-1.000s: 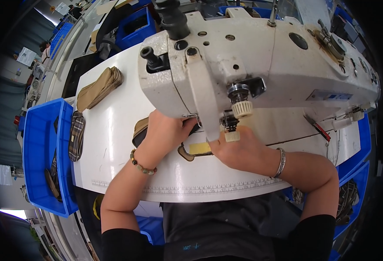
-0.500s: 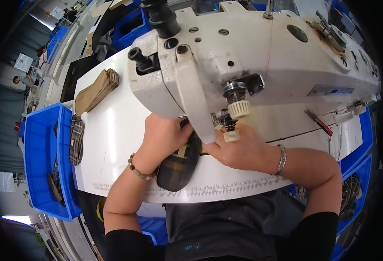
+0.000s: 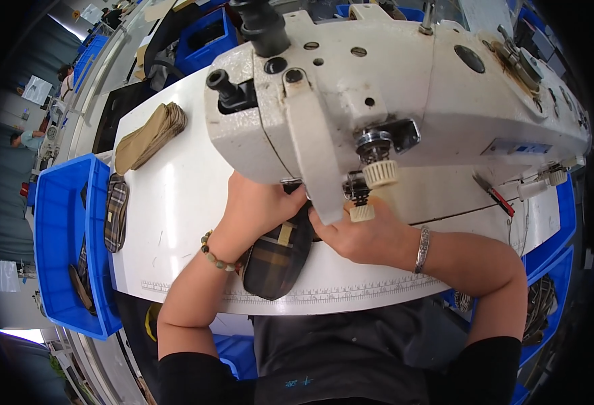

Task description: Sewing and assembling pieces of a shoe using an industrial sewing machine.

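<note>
A dark plaid fabric piece (image 3: 278,260), rounded at its near end and with a small yellowish patch, lies at the sewing machine (image 3: 378,81). Its far end is hidden under the machine head and my hands. My left hand (image 3: 260,206) grips its left side, thumb bent toward the stitching spot. On the other side, my right hand (image 3: 361,229) has its fingers closed at the piece's far right edge, just below the tension knobs. The needle and presser foot are mostly hidden behind the white lever.
A stack of brown fabric pieces (image 3: 150,138) lies on the white table (image 3: 165,226) at far left, above more plaid pieces (image 3: 116,212). A blue bin (image 3: 57,250) stands at left. Red-handled snips (image 3: 496,194) lie at right. A printed ruler runs along the near edge.
My right hand has shifted slightly left, closer to my left hand. More of the yellowish patch on the plaid piece shows. The whole view has shifted a little.
</note>
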Motion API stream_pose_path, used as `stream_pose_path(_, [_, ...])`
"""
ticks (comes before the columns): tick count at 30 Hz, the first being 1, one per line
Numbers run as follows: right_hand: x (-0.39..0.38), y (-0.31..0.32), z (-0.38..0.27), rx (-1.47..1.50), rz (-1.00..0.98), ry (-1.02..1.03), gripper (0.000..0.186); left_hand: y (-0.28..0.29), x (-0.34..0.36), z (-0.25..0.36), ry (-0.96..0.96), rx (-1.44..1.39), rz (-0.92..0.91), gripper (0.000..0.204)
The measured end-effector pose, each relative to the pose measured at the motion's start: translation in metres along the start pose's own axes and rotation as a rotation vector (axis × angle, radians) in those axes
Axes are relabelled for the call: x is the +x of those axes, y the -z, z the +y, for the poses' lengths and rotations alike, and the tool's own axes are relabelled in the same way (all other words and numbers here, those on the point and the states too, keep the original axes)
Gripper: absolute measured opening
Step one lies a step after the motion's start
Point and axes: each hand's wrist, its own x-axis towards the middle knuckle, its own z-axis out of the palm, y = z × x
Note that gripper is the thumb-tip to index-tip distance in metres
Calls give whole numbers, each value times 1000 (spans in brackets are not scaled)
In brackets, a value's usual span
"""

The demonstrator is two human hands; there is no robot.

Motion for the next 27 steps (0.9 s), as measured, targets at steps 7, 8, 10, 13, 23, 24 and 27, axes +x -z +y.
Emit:
stream_pose_path(7, [0,0,2,41,-12,-32,27,0,1,5,18,72,-9,34])
stream_pose_path(8, [-1,-1,2,27,-29,-43,26,-1,1,6,27,84,-8,34])
stream_pose_path(10, [-3,-3,3,9,-32,-51,24,-1,1,5,37,96,-6,33])
stream_pose_path(13, [-1,9,5,22,-104,-64,22,-2,0,-2,-6,144,-13,27])
stream_pose_path(23, [-2,3,-12,141,44,-9,25,2,3,-3,61,6,-83,23])
stream_pose_path(24, [0,2,-12,142,45,-11,25,1,3,-5,46,10,-73,21])
stream_pose_path(27, [3,0,-11,37,16,-3,20,-2,1,-10,31,2,-50,18])
